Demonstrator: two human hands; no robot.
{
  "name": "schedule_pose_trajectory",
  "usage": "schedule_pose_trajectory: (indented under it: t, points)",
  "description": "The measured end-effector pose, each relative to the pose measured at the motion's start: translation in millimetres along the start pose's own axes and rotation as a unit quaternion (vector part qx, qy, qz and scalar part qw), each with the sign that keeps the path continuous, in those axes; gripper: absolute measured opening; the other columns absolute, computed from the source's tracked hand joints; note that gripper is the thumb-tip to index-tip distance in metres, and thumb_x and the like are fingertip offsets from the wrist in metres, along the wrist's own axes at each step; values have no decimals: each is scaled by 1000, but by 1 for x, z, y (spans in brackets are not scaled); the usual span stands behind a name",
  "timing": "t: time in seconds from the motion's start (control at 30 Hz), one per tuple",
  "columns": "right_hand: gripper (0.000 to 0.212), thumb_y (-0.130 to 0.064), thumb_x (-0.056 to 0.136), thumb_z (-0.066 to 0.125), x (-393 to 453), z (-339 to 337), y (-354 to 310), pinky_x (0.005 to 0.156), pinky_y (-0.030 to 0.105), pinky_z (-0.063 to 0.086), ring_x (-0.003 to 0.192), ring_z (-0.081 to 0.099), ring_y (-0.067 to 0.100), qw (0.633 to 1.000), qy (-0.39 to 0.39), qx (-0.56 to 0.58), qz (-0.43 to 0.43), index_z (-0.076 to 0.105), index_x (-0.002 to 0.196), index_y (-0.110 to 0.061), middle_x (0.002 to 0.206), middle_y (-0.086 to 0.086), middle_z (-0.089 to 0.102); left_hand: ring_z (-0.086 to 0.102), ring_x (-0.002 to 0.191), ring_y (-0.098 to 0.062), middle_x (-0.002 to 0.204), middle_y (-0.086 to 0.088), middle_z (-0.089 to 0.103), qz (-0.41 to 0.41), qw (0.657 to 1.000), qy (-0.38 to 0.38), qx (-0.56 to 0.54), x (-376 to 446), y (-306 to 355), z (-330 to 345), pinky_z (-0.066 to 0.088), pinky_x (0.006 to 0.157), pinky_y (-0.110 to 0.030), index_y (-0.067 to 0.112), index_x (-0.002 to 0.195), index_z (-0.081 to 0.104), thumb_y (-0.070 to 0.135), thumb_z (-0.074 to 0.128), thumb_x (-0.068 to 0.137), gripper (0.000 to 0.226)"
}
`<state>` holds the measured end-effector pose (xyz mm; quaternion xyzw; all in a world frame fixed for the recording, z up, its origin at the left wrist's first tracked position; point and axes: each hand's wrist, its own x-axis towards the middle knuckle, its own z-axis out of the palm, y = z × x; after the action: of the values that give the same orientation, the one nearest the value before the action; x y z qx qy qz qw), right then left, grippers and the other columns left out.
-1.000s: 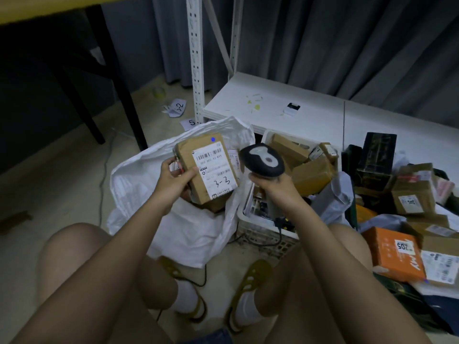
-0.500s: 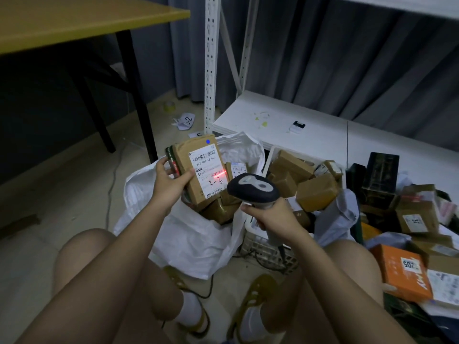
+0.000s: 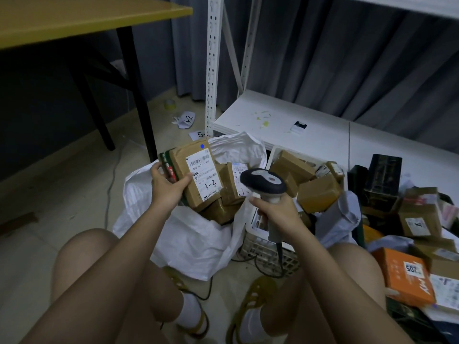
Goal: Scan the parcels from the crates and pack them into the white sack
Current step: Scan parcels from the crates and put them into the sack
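Note:
My left hand (image 3: 167, 186) grips a brown cardboard parcel (image 3: 197, 175) with a white label marked "3-2" and a blue dot, held tilted over the open mouth of the white sack (image 3: 188, 242). Several brown parcels (image 3: 231, 184) lie inside the sack. My right hand (image 3: 277, 211) grips the handle of a black barcode scanner (image 3: 263, 182), its head just right of the held parcel. A white crate (image 3: 263, 247) with more brown parcels (image 3: 318, 192) stands to the right of the sack.
A heap of boxes, among them an orange one (image 3: 404, 276) and a black one (image 3: 383, 172), lies at the right. A white shelf board (image 3: 280, 120) and its upright (image 3: 212, 65) stand behind. A yellow table (image 3: 74, 18) with black legs is at the left. My knees frame the sack.
The red scan light seen on the label half a second ago is gone. The parcel has stayed over the sack in my left hand, and the scanner has shifted slightly right.

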<state>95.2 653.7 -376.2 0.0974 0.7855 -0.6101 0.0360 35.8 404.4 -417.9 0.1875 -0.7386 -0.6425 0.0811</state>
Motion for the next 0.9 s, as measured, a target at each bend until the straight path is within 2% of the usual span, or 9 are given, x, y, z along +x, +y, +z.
schedule_pose_trajectory:
  t: [0.1, 0.2, 0.3, 0.4, 0.53, 0.63, 0.7, 0.8, 0.9]
  points:
    - [14, -15, 85, 74, 13, 2, 4, 52, 26, 47, 57, 57, 14, 998, 50, 25, 23, 61, 90, -10, 69, 5, 63, 54, 116, -28, 134, -11, 45, -32, 999, 16, 12, 11, -14, -3, 51, 73, -31, 32, 124, 24, 37, 79, 71, 77]
    - [26, -14, 85, 73, 31, 5, 12, 54, 14, 46, 68, 57, 10, 993, 93, 59, 43, 59, 106, -8, 82, 2, 63, 52, 114, -28, 136, -13, 41, -38, 998, 25, 52, 22, -24, 2, 48, 81, -34, 25, 128, 25, 35, 80, 72, 79]
    - [54, -17, 80, 78, 56, 11, 26, 85, 31, 49, 100, 58, 18, 986, 151, 54, 49, 54, 128, -9, 111, 5, 63, 50, 111, -24, 137, -13, 38, -21, 997, 16, 78, 33, -31, 13, 48, 89, -38, 23, 131, 25, 34, 80, 73, 81]
    - [67, -25, 76, 83, 85, 16, 37, 101, 41, 45, 120, 54, 26, 978, 199, 12, 58, 50, 133, -10, 130, 9, 59, 52, 116, -25, 135, -10, 41, 6, 996, -13, 91, 45, -32, 27, 48, 97, -46, 31, 129, 25, 42, 81, 68, 83]
    - [70, -24, 76, 82, 122, 26, 47, 101, 38, 44, 124, 53, 28, 976, 201, -12, 76, 48, 136, -12, 134, 9, 58, 51, 118, -22, 135, -5, 42, 25, 992, -58, 106, 59, -33, 55, 48, 97, -47, 37, 130, 25, 50, 81, 65, 86]
    - [49, -14, 82, 73, 142, 30, 56, 90, 34, 46, 113, 59, 32, 971, 209, -42, 110, 52, 127, -13, 122, 13, 63, 49, 118, -20, 136, -5, 42, 44, 988, -67, 128, 68, -36, 78, 47, 97, -43, 34, 134, 27, 48, 78, 70, 83]
    - [39, -19, 77, 73, 151, 31, 62, 91, 41, 52, 103, 63, 32, 971, 208, -19, 115, 55, 112, -20, 109, 10, 66, 48, 119, -22, 136, -5, 42, 50, 986, -52, 153, 77, -38, 88, 45, 97, -43, 32, 136, 28, 49, 77, 72, 83]
    - [66, -52, 59, 81, 159, 32, 65, 94, 49, 52, 108, 63, 26, 971, 214, 27, 99, 56, 113, -26, 115, 3, 67, 47, 121, -25, 136, -5, 41, 38, 978, -50, 197, 91, -45, 96, 44, 98, -48, 35, 136, 27, 53, 74, 72, 82]
    - [82, -48, 64, 86, 167, 34, 56, 103, 44, 45, 121, 55, 26, 967, 229, 14, 108, 50, 130, -16, 130, 6, 60, 47, 122, -26, 137, -4, 42, 40, 974, -52, 218, 99, -48, 104, 45, 97, -52, 36, 138, 24, 55, 69, 76, 79]
